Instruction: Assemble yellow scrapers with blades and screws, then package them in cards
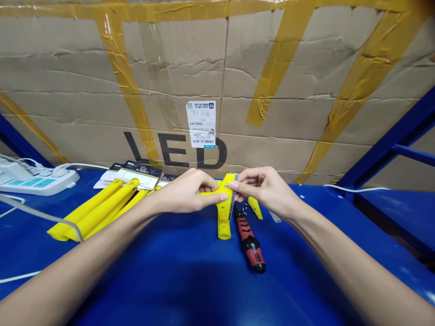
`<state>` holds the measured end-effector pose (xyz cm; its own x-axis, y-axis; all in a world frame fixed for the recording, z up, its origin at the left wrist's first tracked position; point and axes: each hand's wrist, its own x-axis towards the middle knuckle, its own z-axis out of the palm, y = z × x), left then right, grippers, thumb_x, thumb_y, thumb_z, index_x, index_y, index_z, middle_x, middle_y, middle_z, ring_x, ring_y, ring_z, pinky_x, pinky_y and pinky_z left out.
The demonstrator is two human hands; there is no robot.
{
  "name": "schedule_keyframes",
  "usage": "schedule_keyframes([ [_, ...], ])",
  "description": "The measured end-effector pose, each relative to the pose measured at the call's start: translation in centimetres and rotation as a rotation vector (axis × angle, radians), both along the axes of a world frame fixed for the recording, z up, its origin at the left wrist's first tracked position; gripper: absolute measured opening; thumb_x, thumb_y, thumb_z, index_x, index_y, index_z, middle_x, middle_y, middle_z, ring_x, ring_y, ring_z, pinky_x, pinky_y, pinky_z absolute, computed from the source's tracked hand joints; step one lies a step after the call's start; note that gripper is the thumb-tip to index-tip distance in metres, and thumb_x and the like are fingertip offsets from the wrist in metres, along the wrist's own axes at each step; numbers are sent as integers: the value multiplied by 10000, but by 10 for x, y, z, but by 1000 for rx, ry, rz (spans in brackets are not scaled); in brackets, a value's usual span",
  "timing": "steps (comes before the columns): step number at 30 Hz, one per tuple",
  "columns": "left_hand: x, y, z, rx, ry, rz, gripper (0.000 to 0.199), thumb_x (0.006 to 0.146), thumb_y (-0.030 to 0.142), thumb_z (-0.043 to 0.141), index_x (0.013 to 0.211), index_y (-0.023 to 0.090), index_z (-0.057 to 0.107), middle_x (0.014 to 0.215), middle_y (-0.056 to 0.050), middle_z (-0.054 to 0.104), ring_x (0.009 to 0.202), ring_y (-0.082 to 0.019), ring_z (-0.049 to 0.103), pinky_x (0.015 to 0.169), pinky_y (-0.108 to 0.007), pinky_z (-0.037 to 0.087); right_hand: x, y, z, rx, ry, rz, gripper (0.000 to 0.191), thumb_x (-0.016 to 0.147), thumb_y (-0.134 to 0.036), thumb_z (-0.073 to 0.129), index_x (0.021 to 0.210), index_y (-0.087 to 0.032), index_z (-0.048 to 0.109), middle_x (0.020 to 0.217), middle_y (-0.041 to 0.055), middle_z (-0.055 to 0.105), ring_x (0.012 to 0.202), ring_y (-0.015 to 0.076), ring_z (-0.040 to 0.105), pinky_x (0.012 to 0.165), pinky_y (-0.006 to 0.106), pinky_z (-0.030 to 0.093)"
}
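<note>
My left hand (186, 191) grips a yellow plastic tool body (224, 213) held just above the blue table, with its stem pointing toward me. My right hand (263, 188) pinches a thin metal blade-like strip (233, 199) against the right side of that yellow body. Right below the hands lies a red and black screwdriver (249, 242) on the table. A small yellow piece (254, 207) rests next to my right hand, with a few tiny screws (244, 209) beside it.
Several yellow handles (95, 210) lie at the left on the blue table (190, 280), with printed cards (139, 174) behind them. A white power strip (34, 179) and cables sit far left. A taped cardboard box (217, 81) marked LED fills the back.
</note>
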<state>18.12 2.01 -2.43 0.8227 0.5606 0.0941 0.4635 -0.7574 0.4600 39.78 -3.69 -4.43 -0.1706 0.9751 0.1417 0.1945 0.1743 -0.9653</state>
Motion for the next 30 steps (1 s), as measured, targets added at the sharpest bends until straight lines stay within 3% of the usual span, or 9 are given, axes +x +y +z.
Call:
schedule_keyframes([
  [5, -1, 2, 0, 17, 8, 13, 491, 941, 542, 526, 644, 155, 586, 627, 45, 296, 579, -102, 251, 518, -278, 182, 3, 4, -4, 7, 17, 6, 359, 749, -491, 832, 792, -143, 758, 697, 52, 731, 647, 141, 673, 632, 259, 547],
  [11, 0, 2, 0, 10, -3, 36, 484, 927, 542, 546, 645, 154, 608, 620, 44, 296, 577, -103, 247, 511, -278, 177, 3, 4, -5, 59, -12, -4, 377, 778, -515, 802, 745, -151, 710, 664, 38, 698, 589, 122, 627, 570, 246, 524],
  [30, -1, 5, -4, -11, -40, 30, 497, 922, 553, 556, 683, 136, 681, 595, 38, 363, 567, -103, 254, 499, -270, 185, 0, 4, -3, 58, 23, -3, 395, 775, -539, 798, 756, -157, 699, 648, 33, 701, 566, 121, 639, 576, 263, 542],
])
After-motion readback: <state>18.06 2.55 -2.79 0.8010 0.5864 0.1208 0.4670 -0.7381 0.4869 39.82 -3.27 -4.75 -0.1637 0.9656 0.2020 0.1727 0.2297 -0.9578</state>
